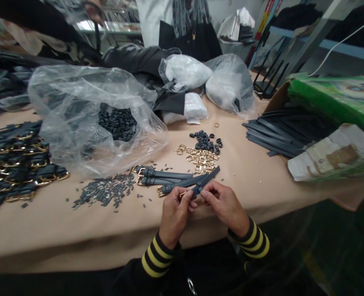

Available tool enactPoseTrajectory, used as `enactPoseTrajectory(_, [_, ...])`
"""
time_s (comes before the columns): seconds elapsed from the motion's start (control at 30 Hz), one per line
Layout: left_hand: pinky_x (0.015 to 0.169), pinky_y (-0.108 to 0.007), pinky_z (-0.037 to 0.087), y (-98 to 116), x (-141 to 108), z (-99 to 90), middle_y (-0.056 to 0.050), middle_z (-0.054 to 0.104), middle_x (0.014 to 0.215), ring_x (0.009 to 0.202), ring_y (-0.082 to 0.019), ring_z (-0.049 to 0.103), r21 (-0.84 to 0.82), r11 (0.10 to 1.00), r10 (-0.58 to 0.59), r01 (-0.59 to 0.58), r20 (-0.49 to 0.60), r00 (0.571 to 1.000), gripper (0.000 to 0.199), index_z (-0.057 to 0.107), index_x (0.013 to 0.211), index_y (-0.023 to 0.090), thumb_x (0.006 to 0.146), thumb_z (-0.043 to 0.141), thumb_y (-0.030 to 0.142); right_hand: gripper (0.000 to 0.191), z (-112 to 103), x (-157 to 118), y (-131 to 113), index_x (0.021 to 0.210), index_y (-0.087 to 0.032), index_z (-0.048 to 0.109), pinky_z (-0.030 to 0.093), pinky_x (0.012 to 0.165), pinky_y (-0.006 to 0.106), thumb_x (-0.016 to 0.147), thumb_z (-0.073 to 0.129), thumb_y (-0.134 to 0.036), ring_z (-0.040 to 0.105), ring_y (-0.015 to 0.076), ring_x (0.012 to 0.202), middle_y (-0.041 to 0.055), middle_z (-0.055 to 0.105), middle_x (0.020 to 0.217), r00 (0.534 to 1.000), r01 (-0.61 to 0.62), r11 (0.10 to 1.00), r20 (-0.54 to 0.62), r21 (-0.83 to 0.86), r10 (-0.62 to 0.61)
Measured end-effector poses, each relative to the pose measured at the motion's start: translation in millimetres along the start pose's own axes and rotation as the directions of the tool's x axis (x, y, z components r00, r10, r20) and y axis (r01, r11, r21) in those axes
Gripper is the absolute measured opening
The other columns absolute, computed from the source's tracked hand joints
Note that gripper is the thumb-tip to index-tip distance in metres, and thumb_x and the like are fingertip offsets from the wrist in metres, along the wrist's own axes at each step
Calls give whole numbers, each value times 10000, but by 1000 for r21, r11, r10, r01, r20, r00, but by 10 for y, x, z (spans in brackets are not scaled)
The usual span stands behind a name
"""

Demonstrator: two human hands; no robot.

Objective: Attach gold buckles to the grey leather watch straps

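Note:
Between both hands, close to the table's front edge, is a dark leather strap [212,176] whose free end points up and right. My left hand [176,209] is closed on its buckle end, where a bit of gold metal shows. My right hand [224,204] pinches the same strap just beside it, fingertips nearly meeting the left ones. Several finished buckle straps [166,177] lie just beyond my left hand. Past them sit a heap of gold buckles [202,159] and a small pile of black loops [204,141].
Small dark pieces [106,191] are scattered left of the straps. A clear plastic bag [86,102] holds more black loops. Bundled buckle straps [12,164] lie far left; loose strips [280,129] spill from a green box [336,102] at right. Across the table, a person's arm [49,28] reaches in.

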State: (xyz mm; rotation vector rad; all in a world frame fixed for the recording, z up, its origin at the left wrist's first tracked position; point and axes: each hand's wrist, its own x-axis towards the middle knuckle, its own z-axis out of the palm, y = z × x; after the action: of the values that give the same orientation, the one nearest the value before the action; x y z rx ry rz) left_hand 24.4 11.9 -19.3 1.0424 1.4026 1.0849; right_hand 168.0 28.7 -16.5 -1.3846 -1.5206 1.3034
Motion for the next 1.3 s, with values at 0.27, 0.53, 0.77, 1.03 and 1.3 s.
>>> enactPoseTrajectory(0.27, [476, -182, 433, 3, -77, 8, 32, 592, 528, 453, -77, 530, -8, 1000, 22, -22, -4, 1000, 164, 509, 760, 143, 798, 527, 302, 181, -4, -48, -11, 695, -148, 535, 437, 589, 232, 787, 549, -303, 531, 112, 598, 0, 555, 629, 1000, 21, 993, 11, 115, -23])
enactPoseTrajectory(0.53, [524, -201, 426, 36, -111, -67, 35, 560, 532, 491, -94, 538, 241, 952, 177, -190, 74, 981, 130, 527, 756, 163, 810, 513, 280, 109, -15, -69, 41, 741, -157, 544, 454, 606, 241, 744, 605, -247, 542, 116, 629, -5, 557, 675, 999, 47, 988, -5, 150, -47])
enactPoseTrajectory(0.77, [478, -180, 386, 38, -123, -77, 54, 514, 477, 443, -74, 478, 193, 967, 157, -164, 54, 986, 134, 527, 729, 160, 804, 527, 272, 98, 32, -115, -37, 814, -171, 613, 487, 673, 262, 731, 625, -223, 598, 140, 705, 22, 633, 762, 992, 121, 992, -33, 29, -120])
enactPoseTrajectory(1.03, [459, -182, 402, 29, -201, 51, 48, 533, 480, 427, -72, 481, -24, 991, 131, -131, -33, 991, 150, 518, 735, 153, 811, 518, 282, 121, 37, -92, -31, 820, -160, 601, 499, 698, 281, 735, 631, -241, 609, 147, 724, 27, 621, 778, 995, 96, 982, -15, 162, -95])
enactPoseTrajectory(1.3, [487, -199, 423, -91, -170, 0, 44, 540, 495, 441, -94, 514, 163, 971, 178, -177, 5, 984, 163, 534, 776, 169, 846, 453, 292, 139, 94, -80, -1, 750, -152, 608, 476, 638, 254, 702, 657, -272, 569, 122, 655, 4, 593, 711, 998, 18, 985, 48, 173, -27])
